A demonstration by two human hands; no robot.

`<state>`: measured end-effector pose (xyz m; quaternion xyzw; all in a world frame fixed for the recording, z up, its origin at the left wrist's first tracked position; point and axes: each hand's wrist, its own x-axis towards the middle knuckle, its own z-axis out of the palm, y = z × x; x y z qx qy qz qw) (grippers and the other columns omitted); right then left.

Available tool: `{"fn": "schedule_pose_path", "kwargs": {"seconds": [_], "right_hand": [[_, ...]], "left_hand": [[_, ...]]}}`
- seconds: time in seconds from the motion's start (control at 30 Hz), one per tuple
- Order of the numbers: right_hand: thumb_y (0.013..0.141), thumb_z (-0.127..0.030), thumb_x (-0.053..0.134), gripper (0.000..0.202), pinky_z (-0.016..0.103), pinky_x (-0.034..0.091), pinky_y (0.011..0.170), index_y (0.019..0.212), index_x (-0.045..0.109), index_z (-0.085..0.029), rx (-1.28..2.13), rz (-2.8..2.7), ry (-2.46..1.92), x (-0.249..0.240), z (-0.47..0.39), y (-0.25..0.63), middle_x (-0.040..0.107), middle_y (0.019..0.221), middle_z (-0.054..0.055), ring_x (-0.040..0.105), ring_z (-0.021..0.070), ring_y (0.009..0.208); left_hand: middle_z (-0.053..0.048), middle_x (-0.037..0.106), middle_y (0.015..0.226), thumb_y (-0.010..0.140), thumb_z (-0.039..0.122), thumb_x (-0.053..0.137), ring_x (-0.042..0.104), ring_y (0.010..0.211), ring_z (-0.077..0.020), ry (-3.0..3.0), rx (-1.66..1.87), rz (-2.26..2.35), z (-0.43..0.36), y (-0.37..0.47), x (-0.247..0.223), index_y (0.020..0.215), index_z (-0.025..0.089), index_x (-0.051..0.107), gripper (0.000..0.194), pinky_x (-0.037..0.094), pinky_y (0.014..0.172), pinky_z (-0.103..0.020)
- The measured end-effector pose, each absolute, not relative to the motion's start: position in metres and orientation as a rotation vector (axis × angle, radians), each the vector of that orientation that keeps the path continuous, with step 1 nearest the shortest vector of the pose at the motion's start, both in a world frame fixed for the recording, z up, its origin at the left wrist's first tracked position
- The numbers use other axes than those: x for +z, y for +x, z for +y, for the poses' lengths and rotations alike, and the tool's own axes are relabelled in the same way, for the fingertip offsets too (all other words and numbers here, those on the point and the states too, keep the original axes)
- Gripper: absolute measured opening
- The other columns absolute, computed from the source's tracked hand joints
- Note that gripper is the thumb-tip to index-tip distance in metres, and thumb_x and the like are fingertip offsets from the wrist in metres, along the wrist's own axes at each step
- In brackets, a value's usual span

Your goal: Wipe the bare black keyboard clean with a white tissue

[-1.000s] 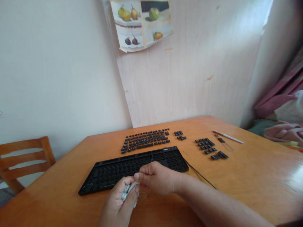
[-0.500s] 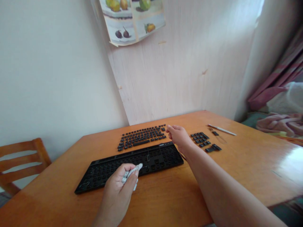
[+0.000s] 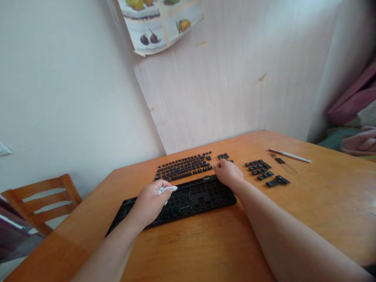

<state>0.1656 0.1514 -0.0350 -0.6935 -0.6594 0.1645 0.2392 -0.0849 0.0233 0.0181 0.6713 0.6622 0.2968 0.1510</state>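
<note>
Black plastic keyboard base (image 3: 195,203), on wooden counter (image 3: 205,243): sockets exposed. Black plastic keycaps (image 3: 181,176): loose in rows behind, none seen seated. Left hand (image 3: 149,200): grip closed around crumpled white wad (image 3: 168,188). Right hand (image 3: 228,172) (by the base): grip seemingly curled, contents impossible to tell.

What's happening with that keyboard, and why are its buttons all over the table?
Someone has a keyboard base with its keycaps off. The left hand holds a crumpled white cloth or tissue over it. The right hand is by its far edge. The loose keycaps sit in groups behind it and to the right. Why they're off, I can't tell.
</note>
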Motion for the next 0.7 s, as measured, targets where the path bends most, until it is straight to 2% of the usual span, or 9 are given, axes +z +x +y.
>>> {"fn": "schedule_pose_path", "kwargs": {"seconds": [0.37, 0.7], "right_hand": [[0.092, -0.042, 0.039, 0.039, 0.04, 0.047, 0.082, 0.101, 0.068, -0.017, 0.341, -1.954, -1.899, -0.046, 0.15, 0.154, 0.067, 0.109, 0.016, 0.064, 0.0296, 0.1], [0.092, -0.042, 0.04, 0.04, 0.041, 0.047, 0.083, 0.101, 0.069, -0.017, 0.341, -1.967, -1.897, -0.047, 0.149, 0.154, 0.067, 0.11, 0.017, 0.064, 0.03, 0.1]], "left_hand": [[0.001, 0.061, 0.062, 0.079, 0.05, 0.056, 0.052, 0.059, -0.0152, 2.071, 0.619, 1.865, 0.063, -0.1, 0.016, 0.082, 0.018, 0.069, 0.035, 0.034, 0.056, -0.024], [-0.002, 0.066, 0.07, 0.08, 0.047, 0.055, 0.057, 0.067, -0.0176, 2.227, 0.447, 1.742, 0.088, -0.08, 0.005, 0.081, 0.019, 0.07, 0.032, 0.036, 0.058, -0.025]]}}
